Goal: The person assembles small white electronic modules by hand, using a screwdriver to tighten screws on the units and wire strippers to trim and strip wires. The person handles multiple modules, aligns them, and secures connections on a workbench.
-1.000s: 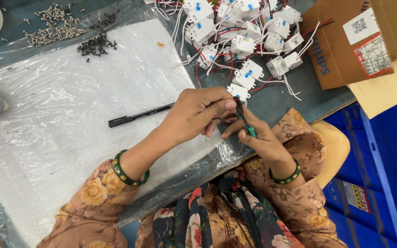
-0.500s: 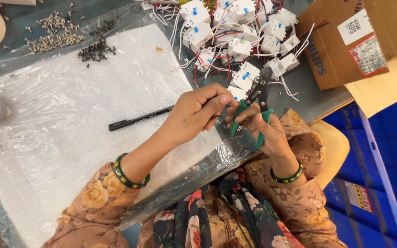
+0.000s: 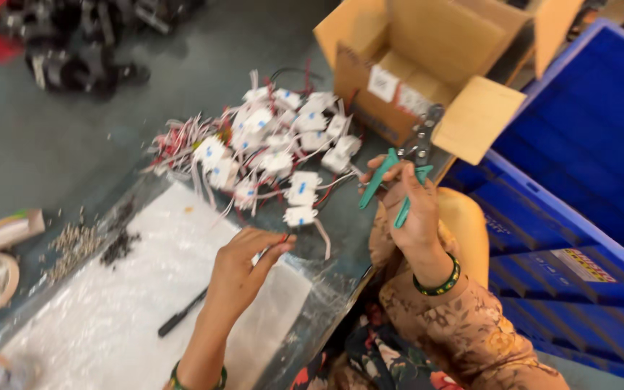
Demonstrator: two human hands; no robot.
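Pliers [image 3: 399, 170] now raised in right hand [image 3: 414, 213]

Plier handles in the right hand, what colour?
Green, on the pliers in the right hand; head view.

An open brown cardboard box [image 3: 427, 65] with a white label [image 3: 383, 83] stands beside a blue crate [image 3: 579, 180] bearing a pale sticker [image 3: 592, 265].

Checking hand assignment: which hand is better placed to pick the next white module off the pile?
Left, probably. The left hand lies beside the nearest white module at the pile's edge, with fingers pinching only something small. The right hand is raised off to the side, gripping green-handled pliers.
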